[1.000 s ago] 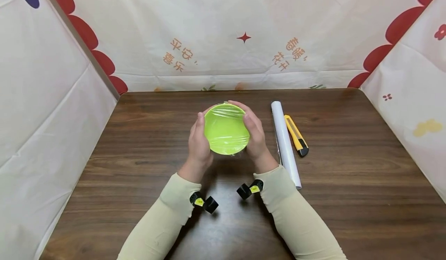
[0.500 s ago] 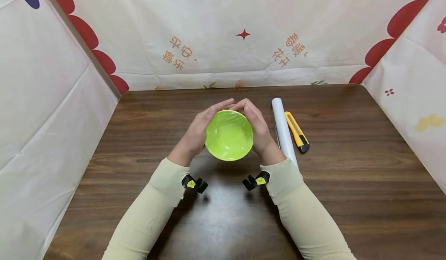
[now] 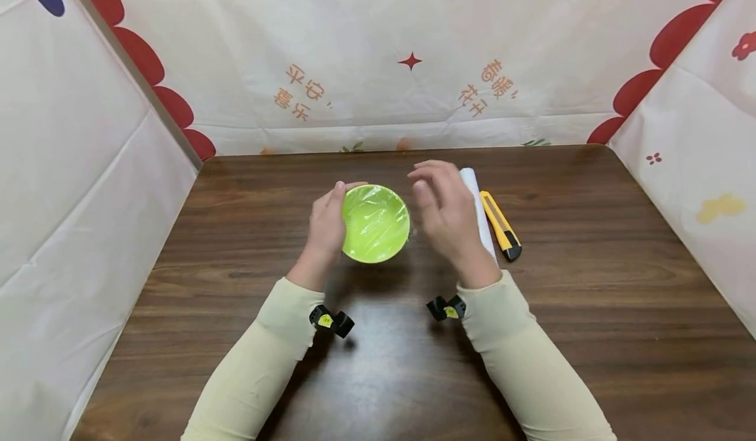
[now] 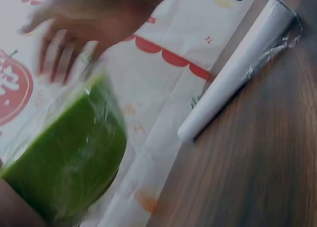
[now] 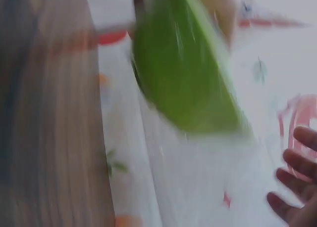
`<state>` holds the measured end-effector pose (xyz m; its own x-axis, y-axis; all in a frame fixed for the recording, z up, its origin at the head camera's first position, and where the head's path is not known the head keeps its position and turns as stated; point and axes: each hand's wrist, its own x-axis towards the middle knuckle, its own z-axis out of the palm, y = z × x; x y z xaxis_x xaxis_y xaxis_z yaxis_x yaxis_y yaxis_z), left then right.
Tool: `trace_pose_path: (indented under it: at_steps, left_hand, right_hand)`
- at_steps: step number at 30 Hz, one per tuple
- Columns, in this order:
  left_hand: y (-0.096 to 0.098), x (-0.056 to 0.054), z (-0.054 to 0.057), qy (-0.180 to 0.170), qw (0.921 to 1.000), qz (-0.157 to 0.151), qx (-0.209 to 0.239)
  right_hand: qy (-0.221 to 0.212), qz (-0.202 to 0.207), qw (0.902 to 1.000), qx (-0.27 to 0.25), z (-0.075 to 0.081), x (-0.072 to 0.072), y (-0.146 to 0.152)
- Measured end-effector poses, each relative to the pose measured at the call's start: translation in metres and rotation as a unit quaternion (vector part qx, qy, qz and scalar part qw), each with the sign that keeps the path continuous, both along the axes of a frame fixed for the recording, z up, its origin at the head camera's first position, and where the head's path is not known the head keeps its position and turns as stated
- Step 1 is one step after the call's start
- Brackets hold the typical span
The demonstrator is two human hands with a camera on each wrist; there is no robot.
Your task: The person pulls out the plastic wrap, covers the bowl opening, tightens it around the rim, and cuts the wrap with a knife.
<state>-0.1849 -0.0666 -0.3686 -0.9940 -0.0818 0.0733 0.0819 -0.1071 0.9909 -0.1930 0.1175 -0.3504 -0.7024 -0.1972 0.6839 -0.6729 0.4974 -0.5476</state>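
A lime-green bowl point(image 3: 376, 226) with clear cling film stretched across its mouth is held up above the table. My left hand point(image 3: 327, 228) grips it by the left side, thumb at the rim and fingers behind. Apart from the bowl, to its right, hovers my right hand point(image 3: 451, 216), fingers loosely bent with nothing in them. In the left wrist view, film wrinkles over the bowl's outer wall point(image 4: 74, 153) too. Spread right fingers point(image 5: 298, 162) show at the edge of the right wrist view, where the bowl point(image 5: 183, 73) is blurred.
A roll of cling film point(image 4: 237, 71) lies on the brown wooden table point(image 3: 590, 283), partly behind my right hand in the head view. Beside it is a yellow utility knife point(image 3: 501, 226) with a black end. White printed cloth point(image 3: 366, 34) walls the table's back and sides.
Both hands were around the bowl, turning and tilting it. Now my right hand has come off it and moved right, while my left hand keeps hold and has shifted slightly left.
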Motion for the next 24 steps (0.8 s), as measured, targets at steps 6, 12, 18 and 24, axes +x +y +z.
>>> trace_pose_path:
  at_steps: [6,12,18,24]
  left_hand:
    - [0.02,0.009,0.008,0.059,0.9961,0.061,0.023]
    - [0.027,0.021,0.011,0.046,0.9908,0.06,0.112]
    - [0.025,0.026,0.011,0.013,0.9826,0.023,0.184]
    - [0.017,0.028,0.012,0.0,0.9729,-0.089,0.214]
  right_hand:
    - [0.009,-0.004,0.9998,0.018,-0.008,0.011,-0.029]
    - [-0.152,0.094,0.9625,-0.204,-0.018,0.009,-0.025]
    - [-0.211,0.292,0.8717,-0.332,-0.02,0.007,-0.019]
    - [-0.231,0.375,0.8173,-0.372,-0.019,0.011,-0.015]
